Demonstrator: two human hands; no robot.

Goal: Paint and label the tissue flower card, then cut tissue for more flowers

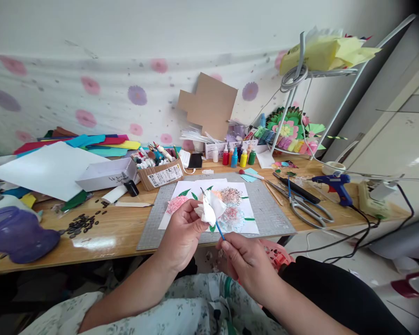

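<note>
L hand point(181, 232) is pinching crumpled white tissue point(211, 208) b/w thumb & fingers; that grip is clamped on the tissue. R hand point(247, 258) is closing round the lower end of a slim blue brush point(219, 229), so that grip is clamped on the handle. Both are working close together over the near edge of the sheet point(249, 226), prob. so one is steadying the tissue while the other is controlling the handle's angle.

Re: position, the brush is slanting up & left from the R fingers to the tissue, w/ a dark tip showing past the tissue's top. Whether the tissue is wrapping right round it or just lying against it, can't tell. The tissue is sitting just beyond & right of the L fingertips, bunching upward; R fingers are holding lower down, apart from it.

The sheet, w/ its dabbed flowers & green leaves, is lying flat on the grey mat point(270, 209), prob. b/c the mat is shielding the tabletop point(122, 237). Paint bottles point(234, 158) are standing upright behind the mat, likely w/in reach but out of the elbows' way. Pen box point(162, 177) & dark pebbles point(80, 224) are resting off L; scissors point(290, 195) & blue glue gun point(338, 186) are lying R, approx. where neither is crowding the sheet.
</note>
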